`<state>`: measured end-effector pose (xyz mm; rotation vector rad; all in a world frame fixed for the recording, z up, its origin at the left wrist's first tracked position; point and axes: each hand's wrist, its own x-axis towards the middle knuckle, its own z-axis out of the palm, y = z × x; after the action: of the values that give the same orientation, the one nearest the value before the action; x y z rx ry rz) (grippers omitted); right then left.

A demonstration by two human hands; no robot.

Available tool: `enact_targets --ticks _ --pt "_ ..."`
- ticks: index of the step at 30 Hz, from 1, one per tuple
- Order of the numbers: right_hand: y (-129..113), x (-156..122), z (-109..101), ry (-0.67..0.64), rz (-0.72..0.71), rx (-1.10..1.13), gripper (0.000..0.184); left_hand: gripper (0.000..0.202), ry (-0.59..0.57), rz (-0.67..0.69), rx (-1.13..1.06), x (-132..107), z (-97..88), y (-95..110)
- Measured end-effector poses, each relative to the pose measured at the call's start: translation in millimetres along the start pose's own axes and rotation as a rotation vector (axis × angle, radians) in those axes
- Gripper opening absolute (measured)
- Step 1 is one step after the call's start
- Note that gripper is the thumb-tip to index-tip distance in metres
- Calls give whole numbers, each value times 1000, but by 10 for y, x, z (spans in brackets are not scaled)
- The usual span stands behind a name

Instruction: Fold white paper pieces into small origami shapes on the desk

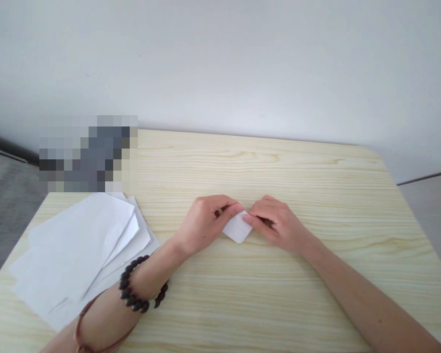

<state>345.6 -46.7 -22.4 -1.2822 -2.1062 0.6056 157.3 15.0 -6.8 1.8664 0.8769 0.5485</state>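
A small folded piece of white paper [238, 230] is held between both hands just above or on the wooden table, one corner pointing toward me. My left hand [209, 215] pinches its upper left edge between thumb and fingers. From the other side, my right hand [274, 218] grips the upper right edge, thumb on top. The fingertips of the two hands nearly meet at the paper's far corner and cover that part. Dark beads and a brown cord circle my left wrist and forearm.
Loose white sheets [77, 240] lie in a fanned pile at the table's left, partly under my left forearm. A pixelated dark object [99, 159] sits at the back left corner. The pale wooden table [279, 299] meets a white wall [242, 63] behind.
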Motion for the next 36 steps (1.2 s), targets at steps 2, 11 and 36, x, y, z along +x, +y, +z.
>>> enact_targets --ticks 2,11,36 --pt "-19 6 -20 17 21 0 33 26 -20 -23 -35 10 -17 -14" --pt "33 -8 -1 149 161 -220 26 22 -57 366 248 32 -222 -209" --pt "169 -84 -156 126 -106 -175 20 22 27 616 728 -9 -169 -174"
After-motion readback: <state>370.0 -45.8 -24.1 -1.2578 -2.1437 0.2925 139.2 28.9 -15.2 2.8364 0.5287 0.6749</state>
